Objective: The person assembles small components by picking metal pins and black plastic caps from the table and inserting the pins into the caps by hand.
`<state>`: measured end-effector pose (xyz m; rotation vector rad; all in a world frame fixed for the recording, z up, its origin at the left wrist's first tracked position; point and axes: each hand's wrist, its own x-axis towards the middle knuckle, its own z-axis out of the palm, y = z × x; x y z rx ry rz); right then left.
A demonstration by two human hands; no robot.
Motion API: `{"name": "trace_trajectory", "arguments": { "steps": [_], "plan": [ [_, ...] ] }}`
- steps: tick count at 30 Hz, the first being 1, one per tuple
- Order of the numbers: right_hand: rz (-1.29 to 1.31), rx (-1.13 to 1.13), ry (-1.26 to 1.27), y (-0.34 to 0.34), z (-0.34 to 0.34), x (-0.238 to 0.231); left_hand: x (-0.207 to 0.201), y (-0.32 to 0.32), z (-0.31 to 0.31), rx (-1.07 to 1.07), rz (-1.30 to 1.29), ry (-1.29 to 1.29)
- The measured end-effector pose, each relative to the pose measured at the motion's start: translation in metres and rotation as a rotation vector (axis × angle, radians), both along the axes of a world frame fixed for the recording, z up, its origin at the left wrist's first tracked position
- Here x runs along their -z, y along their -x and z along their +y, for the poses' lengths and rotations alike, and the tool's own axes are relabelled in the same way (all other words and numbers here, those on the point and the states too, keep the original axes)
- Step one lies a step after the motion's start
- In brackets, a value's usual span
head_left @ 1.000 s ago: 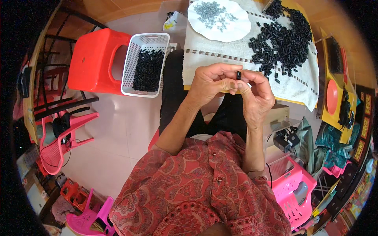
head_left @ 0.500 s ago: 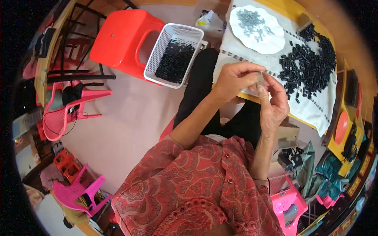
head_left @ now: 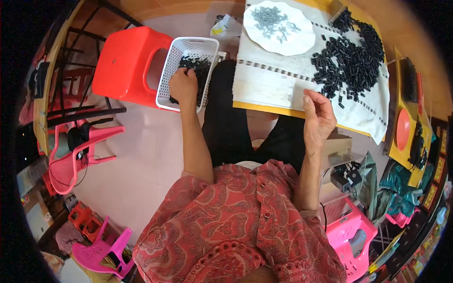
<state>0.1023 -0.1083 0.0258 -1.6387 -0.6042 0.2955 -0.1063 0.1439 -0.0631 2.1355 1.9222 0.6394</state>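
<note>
Left hand [head_left: 184, 87] was in the basket [head_left: 195, 45] at black pieces [head_left: 203, 71], likely releasing one, right hand [head_left: 321, 116] half-curled, both grips unclear; next move called for lifting clear.

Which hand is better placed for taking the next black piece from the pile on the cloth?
Probably the right hand: it is near the black pile, while the left hand is at the white basket.

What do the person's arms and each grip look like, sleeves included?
The left grip and right grip are bare, ungloved hands. No watch shows on either wrist. Red sleeves with a swirling brownish-grey pattern end near the elbows, leaving the forearms uncovered.
</note>
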Motion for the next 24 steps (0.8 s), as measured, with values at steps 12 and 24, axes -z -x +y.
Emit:
{"name": "trace_trajectory", "arguments": {
  "steps": [12,24],
  "plan": [
    [-0.162,0.043,0.133,-0.005,-0.004,0.015,-0.081,-0.105,-0.089,0.650,-0.525,-0.225],
    [-0.387,0.307,0.231,-0.032,-0.027,0.002,-0.073,-0.139,-0.120,0.860,-0.312,-0.214]
  ]
}}
